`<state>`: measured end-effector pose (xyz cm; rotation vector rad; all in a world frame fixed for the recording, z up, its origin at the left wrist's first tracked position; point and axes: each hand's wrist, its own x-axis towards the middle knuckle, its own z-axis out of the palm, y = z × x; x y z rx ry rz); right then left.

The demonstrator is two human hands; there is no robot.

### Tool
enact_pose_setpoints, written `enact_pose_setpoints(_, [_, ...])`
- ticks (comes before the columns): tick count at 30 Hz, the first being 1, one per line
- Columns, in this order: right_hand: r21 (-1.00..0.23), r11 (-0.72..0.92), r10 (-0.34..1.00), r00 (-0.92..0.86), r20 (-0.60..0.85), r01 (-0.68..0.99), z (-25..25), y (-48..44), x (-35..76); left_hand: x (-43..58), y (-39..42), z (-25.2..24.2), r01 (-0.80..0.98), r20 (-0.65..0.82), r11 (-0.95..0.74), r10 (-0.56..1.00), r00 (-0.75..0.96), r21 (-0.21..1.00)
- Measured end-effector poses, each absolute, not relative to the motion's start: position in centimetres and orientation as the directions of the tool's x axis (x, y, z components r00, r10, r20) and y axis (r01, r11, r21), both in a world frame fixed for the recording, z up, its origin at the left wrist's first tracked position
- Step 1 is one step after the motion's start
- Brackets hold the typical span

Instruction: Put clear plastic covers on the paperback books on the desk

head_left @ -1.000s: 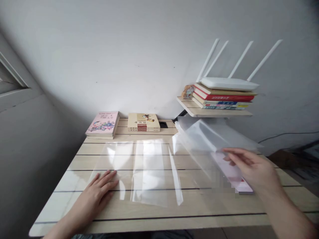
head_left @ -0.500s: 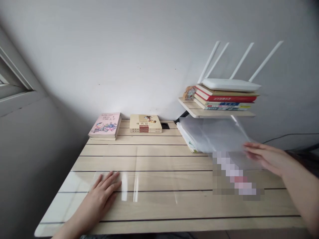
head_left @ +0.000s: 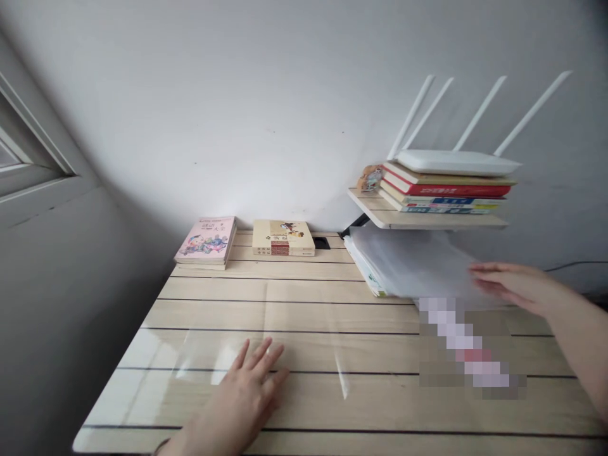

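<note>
A thin clear plastic sheet (head_left: 304, 316) with fold creases lies flat on the slatted wooden table (head_left: 380, 411). My left hand (head_left: 247, 389) rests on it near the front, fingers spread, holding nothing. At the right, my right hand (head_left: 515, 285) is at the edge of a stack of translucent plastic sheets (head_left: 418, 263), its fingers close together; blur hides whether it grips one. The stack lies over papers or books under the raised shelf (head_left: 441, 220). A pixelated patch covers something on the table just in front.
A pink book stack (head_left: 206, 240) sits at the back left, beige books (head_left: 284, 237) right of it. On the shelf are several books (head_left: 446, 190), a white router (head_left: 458, 161) with antennas and a small ornament (head_left: 369, 178). A window (head_left: 28, 152) is far left.
My left hand has slid to the right across the clear sheet, its fingers now wider apart. My right hand stays by the stacked sheets, whose near edge sits lower. The view has shifted slightly.
</note>
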<state>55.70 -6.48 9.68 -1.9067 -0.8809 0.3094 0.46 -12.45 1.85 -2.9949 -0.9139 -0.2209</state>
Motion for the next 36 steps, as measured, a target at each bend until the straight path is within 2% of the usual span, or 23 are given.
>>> enact_pose_setpoints(2, [-0.842,-0.426,0.691,0.72,-0.065,0.332,10.4,-5.3,54.9,1.9,-12.4,1.9,0.571,0.108,-0.817,0.577,0.809,0.082])
enact_pose_setpoints(3, [-0.807,-0.485,0.681,0.724,-0.107,0.337,10.8,-4.9,54.4,2.4,-12.3,1.9,0.577,0.092,-0.81,0.585,0.806,0.101])
enact_pose_setpoints(5, [-0.675,-0.543,0.672,0.74,0.008,0.5,11.7,-4.2,53.2,3.1,-12.1,1.9,0.581,0.05,-0.803,0.591,0.805,0.132])
enact_pose_setpoints(8, [-0.367,-0.516,0.702,0.628,0.336,0.774,12.5,-3.6,50.6,3.8,-11.7,1.9,0.579,-0.004,-0.798,0.587,0.81,0.167])
enact_pose_setpoints(10, [-0.176,-0.34,0.775,0.381,0.505,0.924,12.1,-3.3,48.1,4.3,-11.5,1.6,0.578,-0.011,-0.794,0.587,0.809,0.187])
enact_pose_setpoints(11, [-0.136,-0.197,0.815,0.239,0.528,0.971,11.7,-2.9,46.6,4.6,-11.4,1.4,0.573,-0.002,-0.795,0.584,0.811,0.199])
enact_pose_setpoints(14, [-0.078,0.207,0.858,-0.143,0.493,0.975,9.6,-1.2,41.3,5.7,-10.9,0.6,0.552,0.05,-0.803,0.575,0.816,0.227])
enact_pose_setpoints(17, [-0.031,0.362,0.86,-0.321,0.397,0.931,7.1,1.8,35.8,6.9,-10.1,0.6,0.538,0.071,-0.81,0.566,0.821,0.233])
enact_pose_setpoints(20, [0.04,0.345,0.906,-0.343,0.249,0.938,5.3,5.4,31.5,7.6,-9.1,1.4,0.536,0.076,-0.81,0.566,0.821,0.238])
enact_pose_setpoints(23, [0.076,0.313,0.925,-0.322,0.201,0.947,4.1,9.0,29.1,7.7,-8.2,2.0,0.584,0.068,-0.771,0.616,0.784,0.255])
enact_pose_setpoints(28, [0.134,0.293,0.936,-0.312,0.163,0.947,3.5,12.5,28.7,7.1,-7.9,0.9,0.618,0.037,-0.743,0.647,0.762,0.255])
enact_pose_setpoints(36, [0.283,0.409,0.873,-0.462,0.156,0.868,4.0,12.5,29.9,7.2,-8.3,0.1,0.637,0.043,-0.73,0.665,0.746,0.248])
